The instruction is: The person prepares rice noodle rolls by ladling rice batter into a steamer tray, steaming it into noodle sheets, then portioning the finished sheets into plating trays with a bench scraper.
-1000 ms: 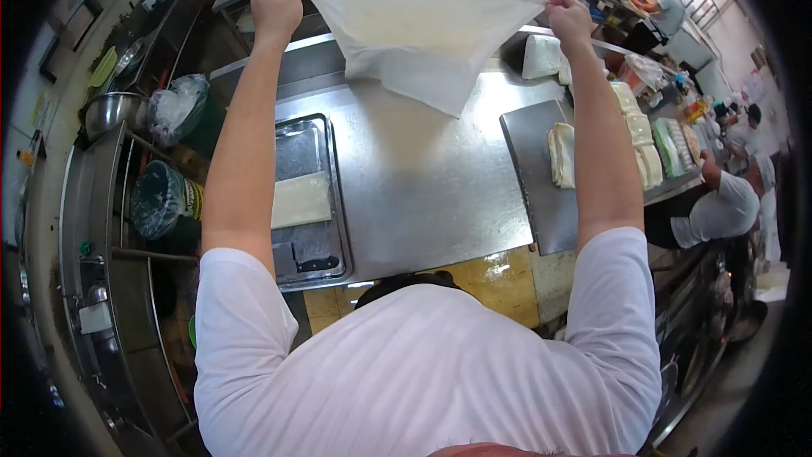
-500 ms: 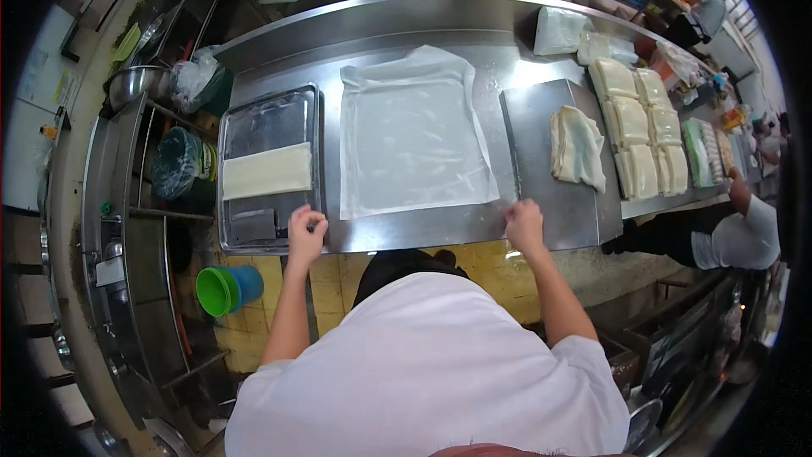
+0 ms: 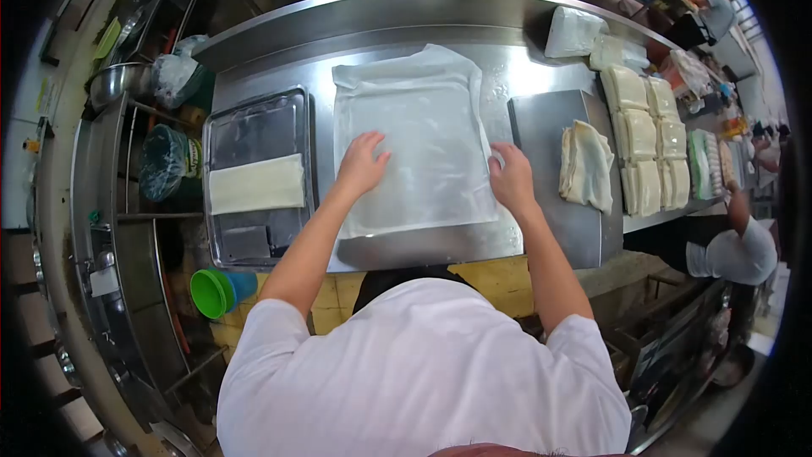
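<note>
A translucent white liner sheet point(image 3: 414, 171) lies on the steel worktable before me, its margins turned up and wrinkled along the far side. Over its left part hovers my left hand point(image 3: 364, 165), open, with the fingers loosely bent and nothing in them. My right hand point(image 3: 512, 179) is at the sheet's right edge, open too, thumb and fingers apart and fingertips right by the rim. To the left, a dark metal tray point(image 3: 311, 144) carries a pale rectangular slab of dough point(image 3: 256, 184) and a flat metal scraper point(image 3: 245, 242).
A folded pale dough piece point(image 3: 585, 167) lies on a raised steel board point(image 3: 534, 118) at right. Beyond it sit several wrapped pale packs point(image 3: 636, 134). A person point(image 3: 727, 250) works at far right. Green and blue buckets point(image 3: 211, 292) stand on the floor at left.
Both hands have moved forward from the table's front edge to the sheet, and their fingers have spread. The camera view has shifted slightly.
</note>
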